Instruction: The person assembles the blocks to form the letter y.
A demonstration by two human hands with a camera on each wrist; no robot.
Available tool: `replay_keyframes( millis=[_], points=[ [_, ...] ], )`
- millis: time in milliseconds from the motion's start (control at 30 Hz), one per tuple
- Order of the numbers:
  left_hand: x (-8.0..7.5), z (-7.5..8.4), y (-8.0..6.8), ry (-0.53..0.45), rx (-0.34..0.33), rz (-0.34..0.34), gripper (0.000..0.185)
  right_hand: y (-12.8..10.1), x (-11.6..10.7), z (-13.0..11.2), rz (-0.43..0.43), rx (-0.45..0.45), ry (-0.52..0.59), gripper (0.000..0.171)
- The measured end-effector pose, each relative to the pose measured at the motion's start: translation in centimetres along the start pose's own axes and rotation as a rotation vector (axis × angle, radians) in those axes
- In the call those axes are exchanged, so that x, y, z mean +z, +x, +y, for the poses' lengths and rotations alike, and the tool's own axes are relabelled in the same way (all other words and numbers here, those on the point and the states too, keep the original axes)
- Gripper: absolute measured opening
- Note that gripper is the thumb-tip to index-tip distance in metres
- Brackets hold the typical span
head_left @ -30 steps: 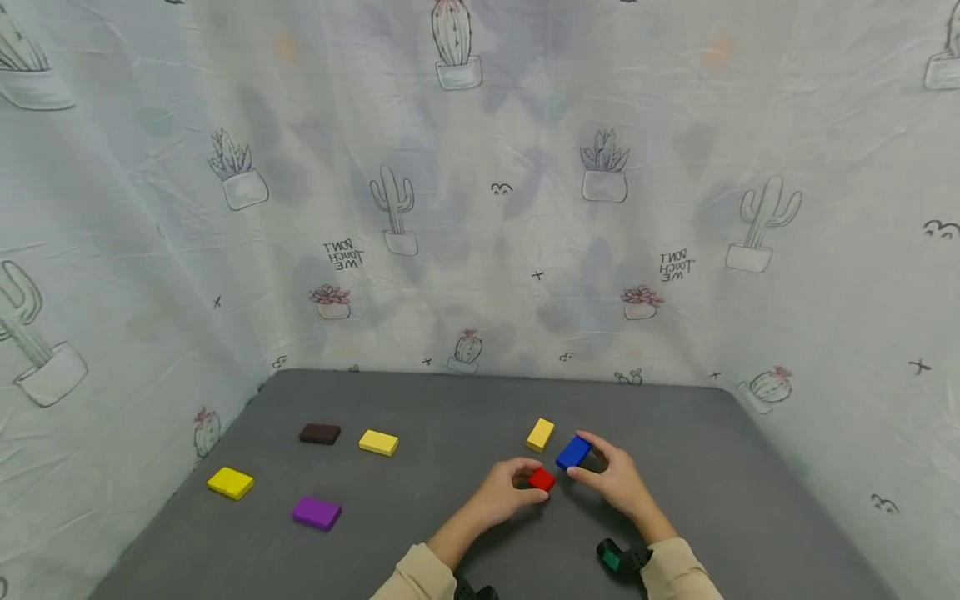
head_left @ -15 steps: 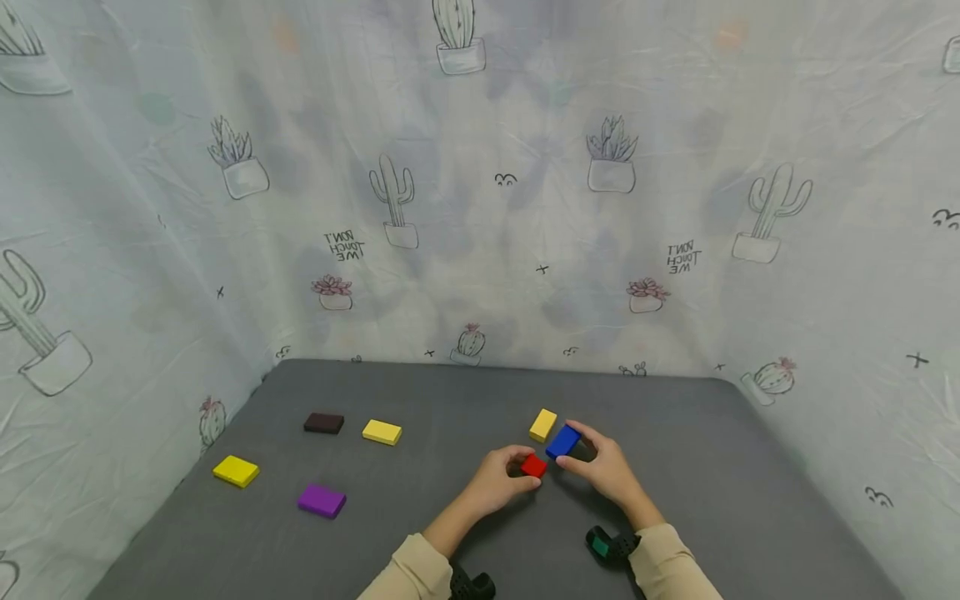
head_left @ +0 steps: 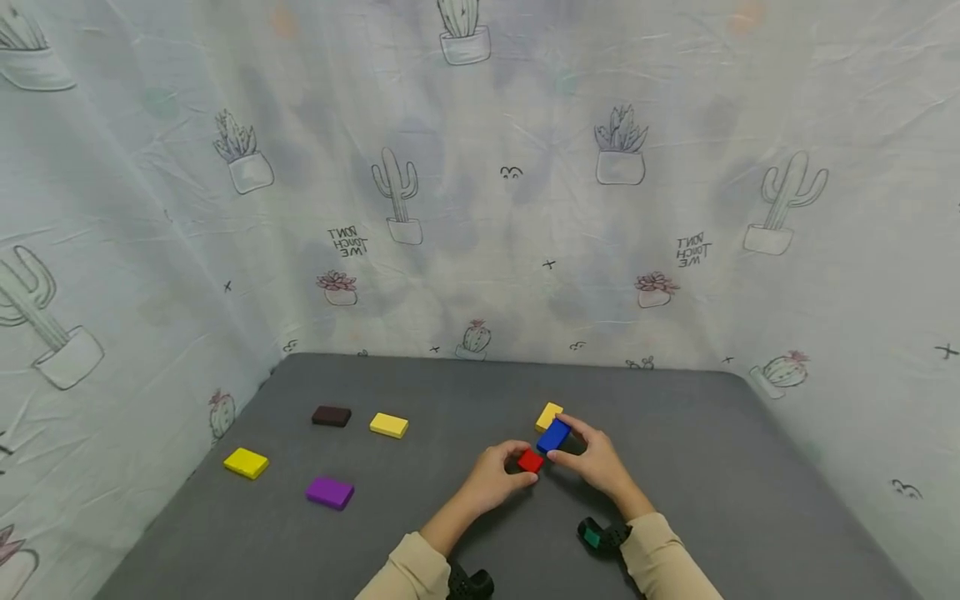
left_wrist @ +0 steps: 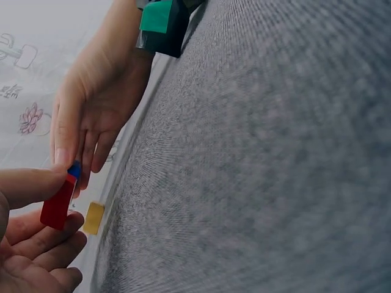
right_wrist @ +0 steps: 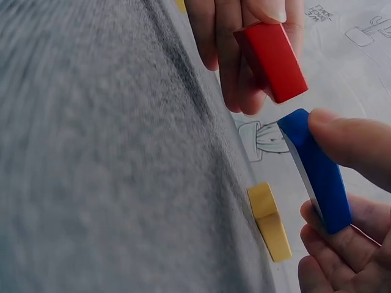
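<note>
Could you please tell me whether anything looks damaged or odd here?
One oddity: the printed lettering on the cactus-patterned cloth behind the grey table appears mirror-reversed. The red block in the left hand and the blue block in the right hand show no visible damage.

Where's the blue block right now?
In the head view, the blue block is right of the middle, pinched in the right hand. The left hand's red block is at its lower left, a yellow block partly behind it.

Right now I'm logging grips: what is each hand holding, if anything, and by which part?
Left hand: red block, pinched at opposite ends. Right hand: blue block, likewise.
</note>
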State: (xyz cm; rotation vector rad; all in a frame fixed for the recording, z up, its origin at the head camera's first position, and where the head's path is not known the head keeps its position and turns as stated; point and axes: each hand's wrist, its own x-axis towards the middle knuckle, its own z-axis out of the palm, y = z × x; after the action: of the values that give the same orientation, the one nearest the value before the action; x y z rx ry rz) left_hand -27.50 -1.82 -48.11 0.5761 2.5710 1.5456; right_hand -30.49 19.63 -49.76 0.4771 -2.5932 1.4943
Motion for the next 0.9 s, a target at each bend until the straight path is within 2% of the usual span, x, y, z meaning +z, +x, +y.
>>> replay_keyframes(
  millis=[333,633,900],
  points=[
    [0.2,-0.5,0.0,0.003,-0.003,0.015,0.044,0.4,0.5,0.0,-0.018,-0.036,-0.049,0.066],
    [0.1,-0.7,-0.2,-0.01,0.012,0.041,0.043,0.7,1.1,-0.1,-0.026,0.006,-0.052,0.069],
    [0.2,-1.4,-0.3,0.094,0.039,0.085,0.044,1.0,1.7,0.1,-0.038,-0.005,-0.081,0.071]
  ],
)
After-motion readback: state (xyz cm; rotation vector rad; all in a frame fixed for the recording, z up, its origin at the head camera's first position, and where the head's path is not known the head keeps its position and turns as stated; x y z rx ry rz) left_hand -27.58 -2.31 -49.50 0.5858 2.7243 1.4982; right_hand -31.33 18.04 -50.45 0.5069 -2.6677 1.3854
